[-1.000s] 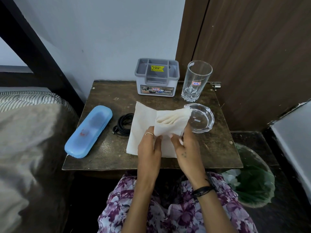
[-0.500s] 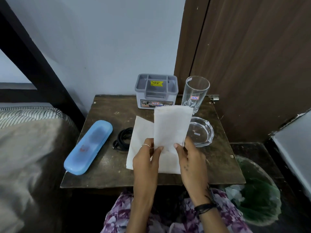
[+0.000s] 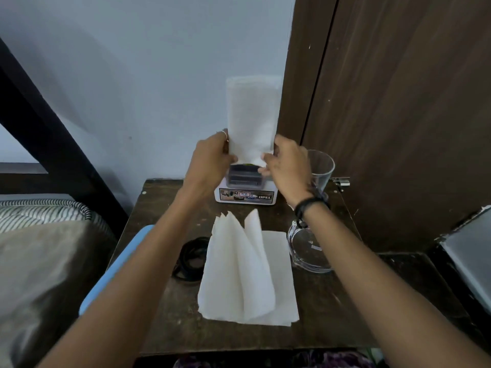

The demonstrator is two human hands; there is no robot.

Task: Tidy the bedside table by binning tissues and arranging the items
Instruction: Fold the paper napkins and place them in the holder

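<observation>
A folded white tissue (image 3: pixel 251 115) stands upright in the air above the grey and white organiser box (image 3: pixel 245 187) at the back of the bedside table (image 3: pixel 170 322). My left hand (image 3: pixel 211 158) pinches its lower left edge and my right hand (image 3: pixel 288 166) pinches its lower right edge. The tissue's bottom end is right at the box's top opening. More white tissues (image 3: pixel 247 272) lie loosely fanned on the table in front of the box.
A tall drinking glass (image 3: pixel 322 168) stands right of the box, behind my right hand. A clear glass dish (image 3: pixel 305 251) lies under my right forearm. A black coiled cable (image 3: pixel 190 257) and a blue case (image 3: pixel 125 258) lie to the left. Bed at left, wooden door at right.
Both hands have lifted the folded tissue off the pile and carried it away from me, up over the organiser box. The view has tilted upward.
</observation>
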